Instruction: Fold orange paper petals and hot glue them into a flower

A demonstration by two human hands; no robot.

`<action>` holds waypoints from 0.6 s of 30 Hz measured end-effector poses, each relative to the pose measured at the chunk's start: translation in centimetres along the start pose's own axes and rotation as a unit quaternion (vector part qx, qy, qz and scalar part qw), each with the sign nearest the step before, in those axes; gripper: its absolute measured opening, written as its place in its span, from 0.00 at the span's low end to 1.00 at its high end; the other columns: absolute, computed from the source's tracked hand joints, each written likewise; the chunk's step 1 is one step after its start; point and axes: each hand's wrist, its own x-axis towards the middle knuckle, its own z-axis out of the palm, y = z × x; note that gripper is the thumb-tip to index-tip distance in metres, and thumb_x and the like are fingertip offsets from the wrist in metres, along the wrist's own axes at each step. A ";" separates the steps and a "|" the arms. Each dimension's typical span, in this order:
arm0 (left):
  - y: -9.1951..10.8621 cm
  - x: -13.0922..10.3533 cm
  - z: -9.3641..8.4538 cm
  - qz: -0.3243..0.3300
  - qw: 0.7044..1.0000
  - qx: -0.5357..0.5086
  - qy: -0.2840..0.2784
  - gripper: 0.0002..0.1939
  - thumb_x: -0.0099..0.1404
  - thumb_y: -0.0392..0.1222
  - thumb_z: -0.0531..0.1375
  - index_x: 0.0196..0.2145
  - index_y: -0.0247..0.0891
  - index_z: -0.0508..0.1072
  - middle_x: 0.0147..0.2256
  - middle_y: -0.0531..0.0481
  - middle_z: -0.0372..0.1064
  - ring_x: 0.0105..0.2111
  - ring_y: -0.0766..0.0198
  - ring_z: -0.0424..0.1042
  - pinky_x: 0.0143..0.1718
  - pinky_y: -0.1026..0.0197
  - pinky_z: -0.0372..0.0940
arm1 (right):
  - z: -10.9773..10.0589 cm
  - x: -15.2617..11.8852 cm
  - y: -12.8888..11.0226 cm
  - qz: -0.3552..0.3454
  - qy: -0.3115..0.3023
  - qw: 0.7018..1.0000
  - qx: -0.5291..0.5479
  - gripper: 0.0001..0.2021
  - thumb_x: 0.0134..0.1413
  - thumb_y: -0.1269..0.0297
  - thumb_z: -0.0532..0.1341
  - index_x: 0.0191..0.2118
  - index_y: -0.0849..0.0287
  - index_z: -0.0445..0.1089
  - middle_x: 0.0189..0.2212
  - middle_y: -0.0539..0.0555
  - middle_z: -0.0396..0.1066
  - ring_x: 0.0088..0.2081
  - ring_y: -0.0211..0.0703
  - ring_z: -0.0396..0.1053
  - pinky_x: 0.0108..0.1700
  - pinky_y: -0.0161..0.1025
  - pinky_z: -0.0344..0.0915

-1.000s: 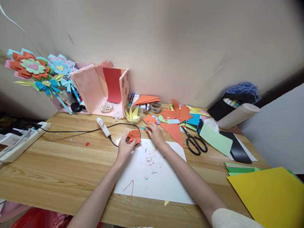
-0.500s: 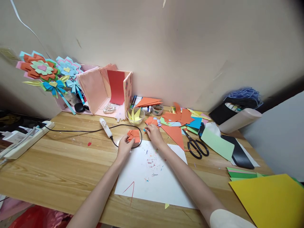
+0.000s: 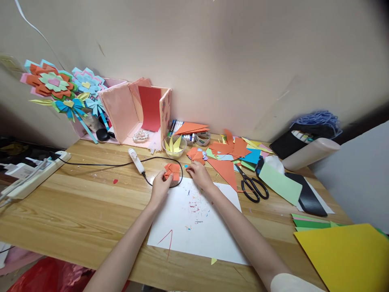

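My left hand [image 3: 161, 185] is closed on the lower left edge of a folded orange paper piece [image 3: 172, 172], which lies by the top edge of a marked white sheet [image 3: 197, 227]. To its right, my right hand [image 3: 198, 174] has its fingers bent together at the table near a tiny blue scrap [image 3: 186, 166]; whether anything is pinched in them is too small to make out. Another folded orange paper piece [image 3: 197, 155] lies just beyond my right hand. A black cable [image 3: 181, 172] loops around the piece at my left hand.
A white hot glue gun [image 3: 136, 161] lies left of the hands. Black-handled scissors [image 3: 254, 188] and coloured paper scraps [image 3: 223, 172] are to the right. A clear bowl [image 3: 175, 151] with yellow paper stands behind. A power strip [image 3: 36, 178] sits at far left, yellow paper [image 3: 346, 251] at front right.
My right hand has shifted very slightly; the blue scrap now shows beside its fingertips. My left hand keeps hold of the orange piece. The whole view has shifted a little.
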 end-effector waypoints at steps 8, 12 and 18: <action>-0.9 0.0 0.5 -0.034 0.996 -0.077 -0.004 0.13 0.49 0.47 0.61 0.27 0.33 0.70 0.26 0.51 0.69 0.28 0.64 0.67 0.30 0.65 0.60 | 0.5 -1.6 -0.9 0.066 0.068 0.989 0.112 0.04 0.50 0.71 0.57 0.28 0.58 0.69 0.28 0.53 0.69 0.29 0.41 0.66 0.34 0.38 0.63; -1.6 0.1 0.8 -0.055 0.991 -0.123 -0.012 0.17 0.48 0.47 0.63 0.33 0.31 0.72 0.33 0.44 0.73 0.34 0.58 0.71 0.36 0.60 0.64 | 1.0 -2.2 -2.4 0.159 0.151 0.932 0.288 0.06 0.47 0.61 0.60 0.30 0.58 0.67 0.28 0.53 0.70 0.30 0.40 0.67 0.34 0.38 0.65; -1.6 -0.2 0.9 -0.065 0.992 -0.107 -0.009 0.16 0.49 0.47 0.63 0.32 0.30 0.72 0.33 0.42 0.74 0.33 0.57 0.72 0.34 0.59 0.65 | 2.3 -2.6 -4.7 0.192 0.184 0.891 0.369 0.09 0.45 0.59 0.62 0.28 0.58 0.64 0.27 0.51 0.68 0.29 0.38 0.67 0.35 0.36 0.65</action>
